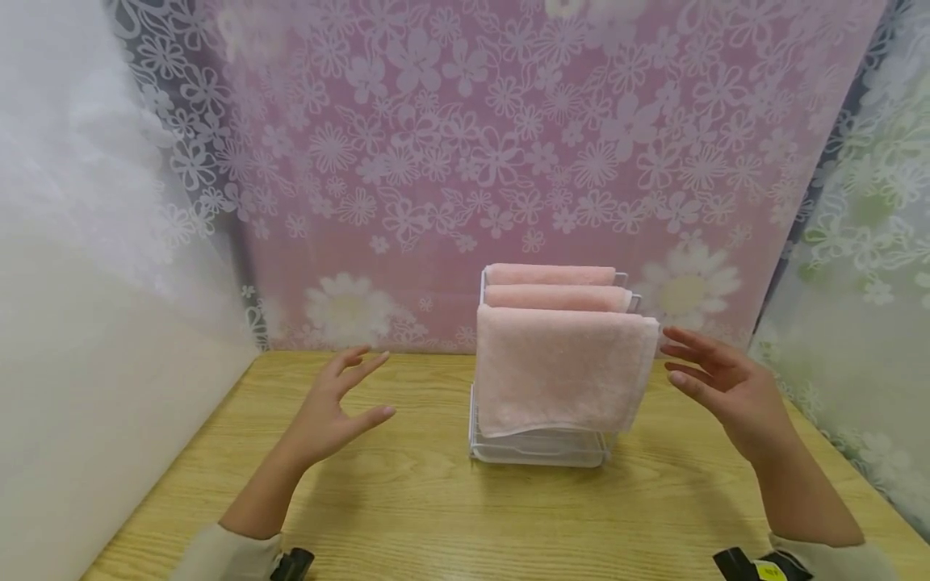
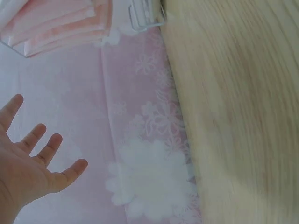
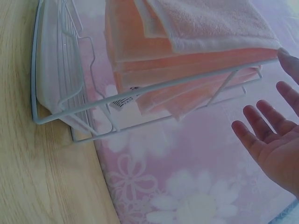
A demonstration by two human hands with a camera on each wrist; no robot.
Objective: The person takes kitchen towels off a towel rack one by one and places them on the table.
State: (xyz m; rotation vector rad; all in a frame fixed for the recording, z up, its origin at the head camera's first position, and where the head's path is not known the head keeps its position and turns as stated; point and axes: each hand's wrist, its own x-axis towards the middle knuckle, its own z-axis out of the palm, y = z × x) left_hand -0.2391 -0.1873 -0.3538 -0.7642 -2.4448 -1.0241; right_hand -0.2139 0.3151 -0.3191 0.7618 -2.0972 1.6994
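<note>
A white wire rack (image 1: 474, 420) stands on the table, with three pink towels (image 1: 567, 371) draped over its stepped bars. The front towel hangs lowest and hides much of the frame; a small printed label (image 3: 125, 99) shows beneath the towels in the right wrist view. Left of the rack my left hand (image 1: 330, 415) hovers with fingers spread, holding nothing. My right hand (image 1: 734, 391) is raised just right of the front towel's edge, its fingers loosely bent and nothing in them. In the right wrist view its thumb overlaps the end of the rack's upper rail.
A white tray (image 1: 545, 453) forms the rack's base. The wood-grain table (image 1: 407, 516) meets a pink flowered curtain (image 1: 436, 202) behind, a whitish panel (image 1: 109, 282) on the left and a flowered sheet (image 1: 865, 307) on the right.
</note>
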